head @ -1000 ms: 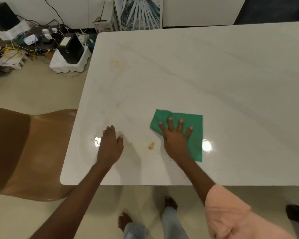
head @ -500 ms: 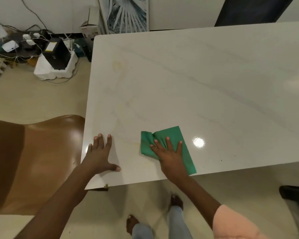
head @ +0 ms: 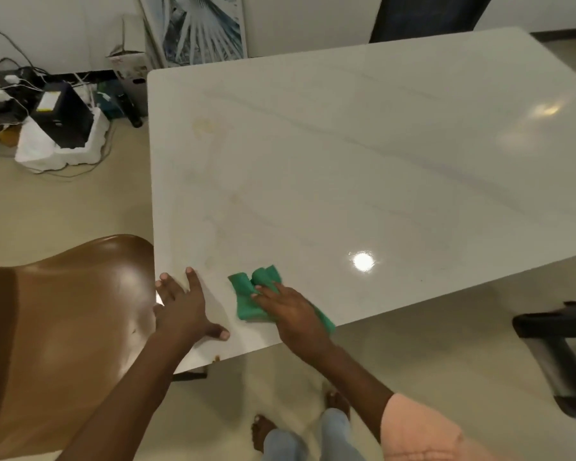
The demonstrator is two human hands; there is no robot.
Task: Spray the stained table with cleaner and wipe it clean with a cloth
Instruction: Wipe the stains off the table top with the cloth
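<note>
Head view: wiping step in hand, my right hand [head: 291, 316] pressing flat on the bunched cloth [head: 251, 294] near the table's [head: 346, 168] near-left corner, left hand [head: 183, 306] flat beside; next, I judge, the far-left stain [head: 203, 127].

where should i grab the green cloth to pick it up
Probably pinch the bunched folds at the far end of the green cloth, coming from above: those ridges stand up off the table, while the near end lies flat under the right hand at the table edge.
</note>
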